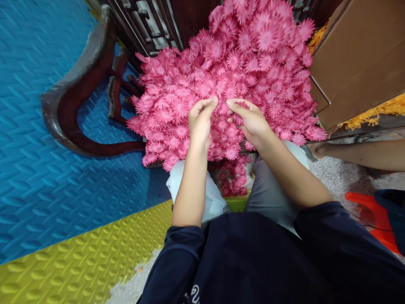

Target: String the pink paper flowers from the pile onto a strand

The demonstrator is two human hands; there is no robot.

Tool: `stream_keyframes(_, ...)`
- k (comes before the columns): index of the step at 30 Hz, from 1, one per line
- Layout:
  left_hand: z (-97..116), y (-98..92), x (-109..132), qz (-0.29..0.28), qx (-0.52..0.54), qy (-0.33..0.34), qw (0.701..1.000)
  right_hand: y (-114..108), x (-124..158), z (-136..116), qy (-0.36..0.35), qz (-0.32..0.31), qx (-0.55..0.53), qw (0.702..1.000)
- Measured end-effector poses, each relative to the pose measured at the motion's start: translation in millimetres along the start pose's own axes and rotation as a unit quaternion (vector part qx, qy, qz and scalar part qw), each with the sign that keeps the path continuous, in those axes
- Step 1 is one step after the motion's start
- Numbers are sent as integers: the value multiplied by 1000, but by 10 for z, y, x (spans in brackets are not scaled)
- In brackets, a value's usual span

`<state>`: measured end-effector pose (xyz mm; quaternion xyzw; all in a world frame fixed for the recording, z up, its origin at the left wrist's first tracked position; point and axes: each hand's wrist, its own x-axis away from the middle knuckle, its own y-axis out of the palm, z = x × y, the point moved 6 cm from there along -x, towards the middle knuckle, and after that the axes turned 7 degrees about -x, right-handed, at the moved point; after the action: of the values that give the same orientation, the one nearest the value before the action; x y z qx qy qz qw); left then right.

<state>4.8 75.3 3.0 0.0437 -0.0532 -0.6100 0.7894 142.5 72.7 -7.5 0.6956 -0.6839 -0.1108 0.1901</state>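
Observation:
A large heap of pink artificial flowers (177, 105) with thin, pointed petals spreads in front of me. Over the middle of it, my left hand (201, 118) is closed, thumb and forefinger pinched together. A short gap to the right, my right hand (248, 118) makes a similar pinch, with its other fingers curled beneath. Anything between either pair of fingertips is too small to make out. Pink petals lie right behind and below both hands, and I cannot tell whether the hands touch them.
A dark wooden armrest (60, 114) curves out at the left over blue matting (28, 177) and yellow matting (95, 257). A brown cardboard box (360, 59) stands at right, with orange flowers (373, 114) along it. Another person's leg (363, 154) reaches in near an orange-red object (376, 215).

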Motion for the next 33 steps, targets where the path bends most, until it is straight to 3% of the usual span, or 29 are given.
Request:
stream_keyframes(10, -9, 84, 55, -40, 14, -34, 998, 95, 77, -32, 11, -3, 5, 1000)
stream_keyframes(18, -93, 146, 69, -128, 83, -96, 984, 102, 103, -31, 28, 1, -3, 1000)
stream_keyframes(26, -115, 115, 46, -100, 42, -86, 990, 138, 123, -61, 26, 4, -9, 1000)
stream_keyframes(33, -48, 144, 72, -120, 50, -90, 987, 114, 87, -49, 25, 24, 0, 999)
